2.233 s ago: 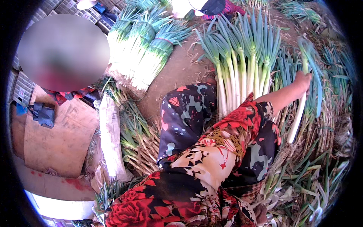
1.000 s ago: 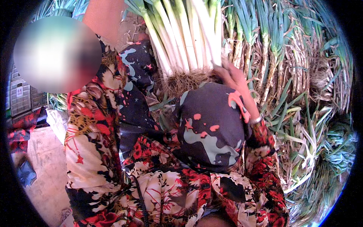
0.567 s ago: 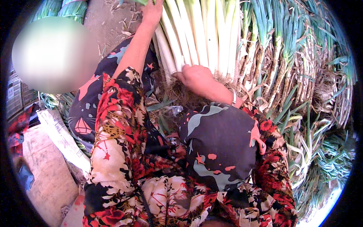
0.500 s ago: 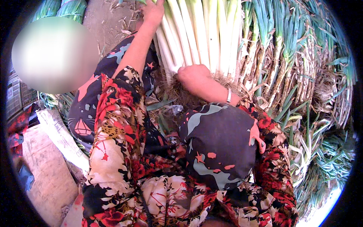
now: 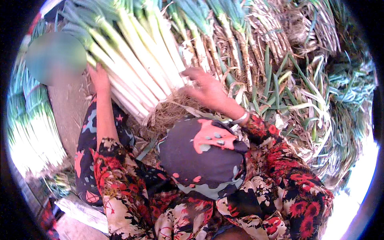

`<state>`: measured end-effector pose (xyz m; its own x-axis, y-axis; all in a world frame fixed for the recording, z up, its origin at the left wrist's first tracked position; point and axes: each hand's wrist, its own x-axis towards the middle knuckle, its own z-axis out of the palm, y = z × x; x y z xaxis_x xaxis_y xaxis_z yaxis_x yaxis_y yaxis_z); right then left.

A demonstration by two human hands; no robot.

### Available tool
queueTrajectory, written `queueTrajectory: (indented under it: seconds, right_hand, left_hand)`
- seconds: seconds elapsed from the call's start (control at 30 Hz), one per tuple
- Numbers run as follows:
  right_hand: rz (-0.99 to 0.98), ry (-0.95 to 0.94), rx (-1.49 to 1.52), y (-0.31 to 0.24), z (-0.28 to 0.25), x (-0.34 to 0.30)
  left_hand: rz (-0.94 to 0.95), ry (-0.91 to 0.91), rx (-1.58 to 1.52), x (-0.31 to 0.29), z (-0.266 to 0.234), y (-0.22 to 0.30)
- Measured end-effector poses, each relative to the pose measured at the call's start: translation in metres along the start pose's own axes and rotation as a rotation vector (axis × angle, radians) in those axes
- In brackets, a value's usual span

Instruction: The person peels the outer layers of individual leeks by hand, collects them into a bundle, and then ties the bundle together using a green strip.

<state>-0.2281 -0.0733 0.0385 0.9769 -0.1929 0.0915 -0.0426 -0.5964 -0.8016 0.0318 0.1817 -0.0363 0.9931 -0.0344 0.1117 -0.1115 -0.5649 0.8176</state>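
Observation:
A wide bunch of large green onions, white-stemmed with green tops, slants across my lap with its roots toward me. My left hand is at the bunch's left side, its fingers closed against the outer stalks and partly hidden. Beside the right corner of the root end is my right hand, fingers spread and slightly curled, nothing seen in them. A light bracelet circles that wrist. My patterned knees are below the bunch.
Untrimmed green onions with dry brown skins lie in a row at the far right. Loose leaves and peelings cover the ground to the right. Tied, cleaned bundles lie at the left. A pale board is at the lower left.
The view has swung, and the bunch now slants toward the upper left. My right hand has left the left part of the root end for its right corner, and its fingers have opened.

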Motion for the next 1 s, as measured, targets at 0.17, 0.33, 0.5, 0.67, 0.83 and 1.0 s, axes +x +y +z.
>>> queueTrajectory:
  seconds: [0.17,0.33,0.5,0.67,0.83,1.0]
  right_hand:
    - [0.473,0.341,-0.316,0.149,-0.016,-0.043]
    - [0.480,-0.021,-0.393,0.168,-0.008,-0.026]
    - [0.667,0.403,-0.540,0.207,-0.036,-0.010]
    - [0.629,0.523,-0.735,0.251,-0.043,-0.014]
    - [0.678,0.113,-0.222,0.224,-0.094,-0.011]
    - [0.605,0.166,0.497,0.142,-0.124,-0.109]
  left_hand:
    - [-0.081,0.016,-0.001,-0.001,0.026,0.030]
    - [-0.157,0.034,0.222,-0.001,0.019,0.028]
    - [-0.038,0.065,0.193,-0.005,0.019,0.020]
    - [-0.150,0.024,0.243,-0.002,0.020,0.025]
    - [-0.052,0.007,0.199,0.000,0.017,0.031]
    - [-0.063,-0.024,0.203,-0.002,-0.006,0.029]
